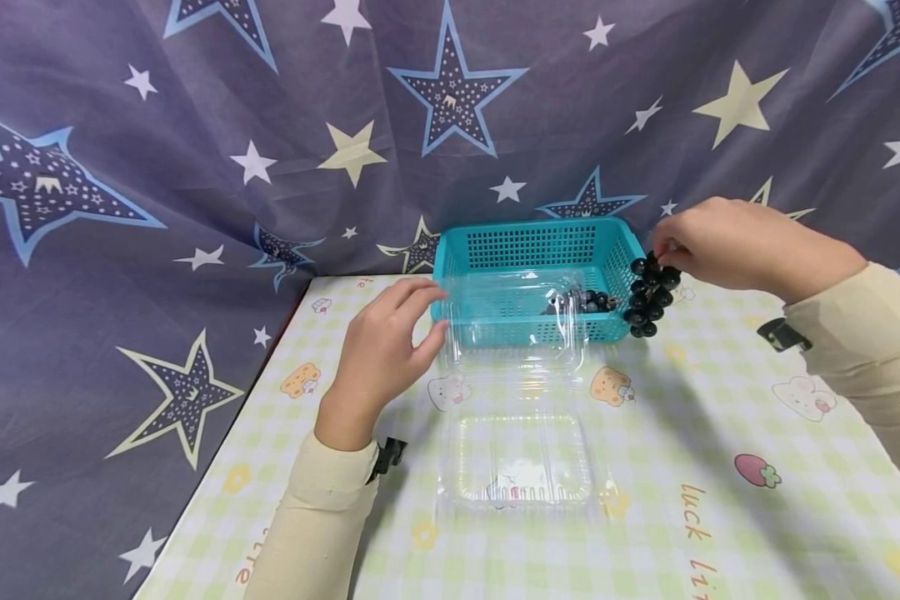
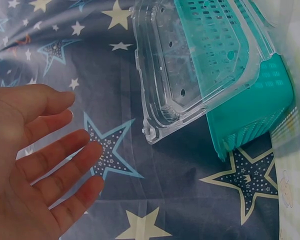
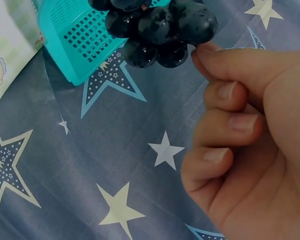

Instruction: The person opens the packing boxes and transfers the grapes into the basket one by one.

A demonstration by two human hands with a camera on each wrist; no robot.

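In the head view my right hand pinches a bunch of dark grapes by its top, and the bunch hangs at the right end of a teal basket. The right wrist view shows thumb and forefinger at the grapes, other fingers curled in. My left hand has relaxed, parted fingers beside the raised lid of a clear plastic clamshell box. From the left wrist, that lid stands apart from the hand, whose palm holds nothing. More dark grapes lie in the basket, seen partly through the lid.
A checked tablecloth with cartoon prints covers the table. Behind the basket and along the left side hangs a dark blue star-print cloth. The clamshell's base lies in front of the basket, its lid leaning up before the basket's front wall.
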